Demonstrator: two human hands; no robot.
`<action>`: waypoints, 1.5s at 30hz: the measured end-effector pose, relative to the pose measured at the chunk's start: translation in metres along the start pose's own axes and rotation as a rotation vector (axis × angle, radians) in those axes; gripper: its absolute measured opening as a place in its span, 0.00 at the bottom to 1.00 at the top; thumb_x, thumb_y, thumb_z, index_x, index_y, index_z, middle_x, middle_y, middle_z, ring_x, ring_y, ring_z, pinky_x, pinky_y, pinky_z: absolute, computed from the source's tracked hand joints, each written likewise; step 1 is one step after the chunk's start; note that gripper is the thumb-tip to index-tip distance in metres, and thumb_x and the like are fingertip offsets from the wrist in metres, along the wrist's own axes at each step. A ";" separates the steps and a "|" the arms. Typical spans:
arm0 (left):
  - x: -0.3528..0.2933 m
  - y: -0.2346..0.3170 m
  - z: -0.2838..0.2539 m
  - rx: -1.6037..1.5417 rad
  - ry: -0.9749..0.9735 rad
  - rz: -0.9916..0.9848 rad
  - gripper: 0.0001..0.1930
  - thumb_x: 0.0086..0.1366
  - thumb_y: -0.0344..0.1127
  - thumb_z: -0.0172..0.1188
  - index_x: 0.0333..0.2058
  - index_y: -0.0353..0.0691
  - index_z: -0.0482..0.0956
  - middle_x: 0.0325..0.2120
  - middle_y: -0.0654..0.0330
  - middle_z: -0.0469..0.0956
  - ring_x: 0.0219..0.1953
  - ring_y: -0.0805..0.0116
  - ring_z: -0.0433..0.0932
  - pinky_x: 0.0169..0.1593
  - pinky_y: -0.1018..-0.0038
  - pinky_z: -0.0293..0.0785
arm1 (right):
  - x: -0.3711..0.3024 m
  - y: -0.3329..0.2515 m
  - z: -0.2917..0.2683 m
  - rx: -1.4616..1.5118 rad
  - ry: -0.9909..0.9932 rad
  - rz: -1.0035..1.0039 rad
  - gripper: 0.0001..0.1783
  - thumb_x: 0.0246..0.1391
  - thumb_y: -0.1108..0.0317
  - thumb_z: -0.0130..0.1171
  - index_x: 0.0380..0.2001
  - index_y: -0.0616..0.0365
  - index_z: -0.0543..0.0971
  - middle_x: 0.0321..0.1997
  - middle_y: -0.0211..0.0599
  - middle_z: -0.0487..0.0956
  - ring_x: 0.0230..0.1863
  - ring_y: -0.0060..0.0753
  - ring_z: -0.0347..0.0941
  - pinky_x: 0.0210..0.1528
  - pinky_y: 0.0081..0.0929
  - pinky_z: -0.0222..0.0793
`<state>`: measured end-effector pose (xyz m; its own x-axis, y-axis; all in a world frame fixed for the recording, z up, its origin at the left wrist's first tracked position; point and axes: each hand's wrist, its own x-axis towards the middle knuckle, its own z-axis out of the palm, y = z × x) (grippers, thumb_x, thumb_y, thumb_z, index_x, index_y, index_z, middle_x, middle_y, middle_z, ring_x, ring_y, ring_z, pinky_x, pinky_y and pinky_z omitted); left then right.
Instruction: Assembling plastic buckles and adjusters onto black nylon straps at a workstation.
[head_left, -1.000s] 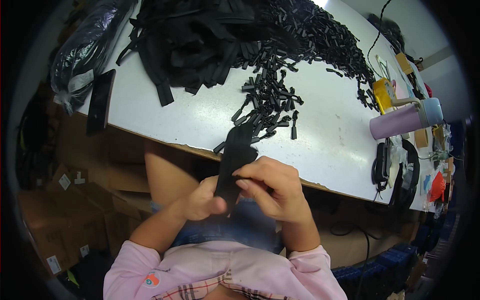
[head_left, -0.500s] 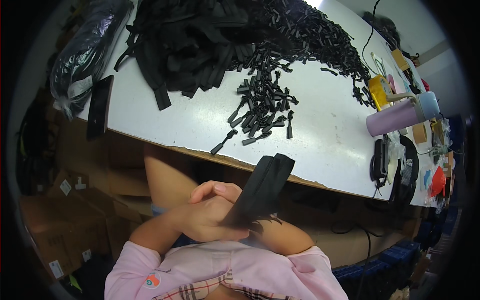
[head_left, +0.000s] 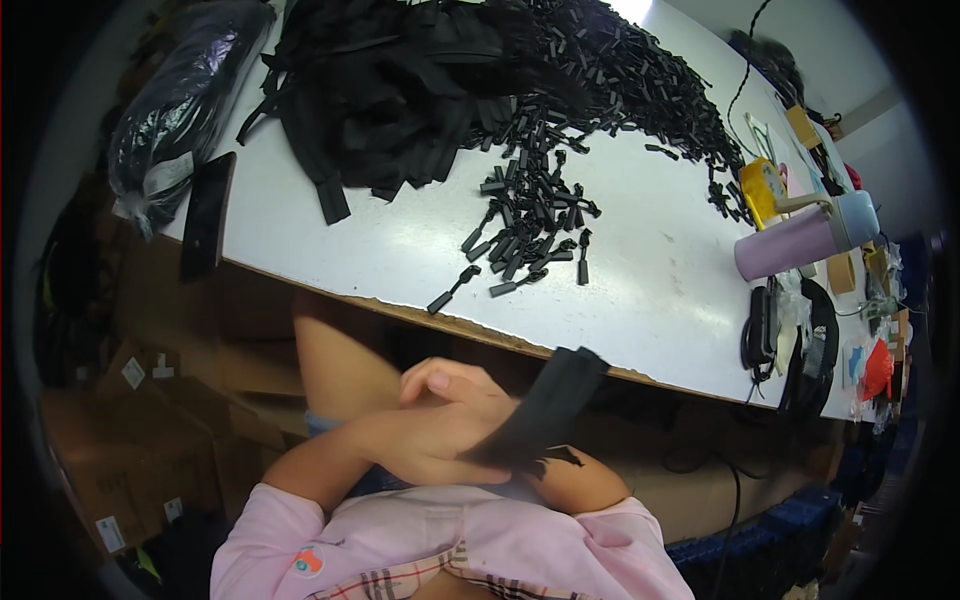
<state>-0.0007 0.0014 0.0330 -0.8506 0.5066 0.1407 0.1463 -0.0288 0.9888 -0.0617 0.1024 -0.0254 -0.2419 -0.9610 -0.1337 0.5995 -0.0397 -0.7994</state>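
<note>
The zipper tape [head_left: 552,398] was plain black, as were the heaped strips [head_left: 372,110]. The zipper pulls [head_left: 515,225] were black too, their tabs a slightly greyer charcoal. Under them the bench [head_left: 360,250] was glossy white, edged in raw brown. The shirt [head_left: 400,525] was pale pink, its plaid trim [head_left: 385,585] crossed in beige, black and red, with an orange-and-white emblem [head_left: 306,562]. The bottle [head_left: 790,245] was lilac with a light blue lid [head_left: 858,218]; the tape roll [head_left: 761,180] was yellow. Brown cardboard boxes [head_left: 90,450] bore white labels [head_left: 110,533].
</note>
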 end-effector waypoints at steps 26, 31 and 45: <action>-0.022 -0.018 -0.012 -0.125 0.256 -0.165 0.07 0.55 0.32 0.53 0.29 0.34 0.74 0.21 0.62 0.74 0.20 0.75 0.71 0.25 0.80 0.66 | -0.032 -0.060 0.000 -0.173 0.490 -0.431 0.11 0.51 0.67 0.50 0.27 0.67 0.72 0.25 0.34 0.74 0.22 0.19 0.68 0.24 0.15 0.63; -0.039 -0.026 -0.018 -0.303 0.341 -0.346 0.09 0.57 0.36 0.53 0.30 0.35 0.74 0.17 0.65 0.71 0.17 0.80 0.67 0.21 0.83 0.63 | -0.037 -0.077 -0.003 -0.113 0.689 -0.757 0.10 0.49 0.68 0.51 0.27 0.67 0.68 0.21 0.39 0.70 0.16 0.23 0.63 0.15 0.17 0.62; -0.010 -0.028 -0.010 -0.557 0.518 -0.034 0.32 0.42 0.50 0.66 0.42 0.37 0.65 0.30 0.68 0.66 0.25 0.82 0.65 0.31 0.86 0.63 | -0.011 -0.068 0.009 -1.040 0.350 -0.717 0.10 0.37 0.80 0.58 0.28 0.67 0.72 0.20 0.41 0.70 0.16 0.31 0.65 0.17 0.21 0.59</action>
<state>-0.0016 -0.0115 0.0045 -0.9985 0.0502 -0.0209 -0.0440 -0.5210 0.8524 -0.0927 0.1132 0.0359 -0.5376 -0.6867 0.4893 -0.5719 -0.1294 -0.8100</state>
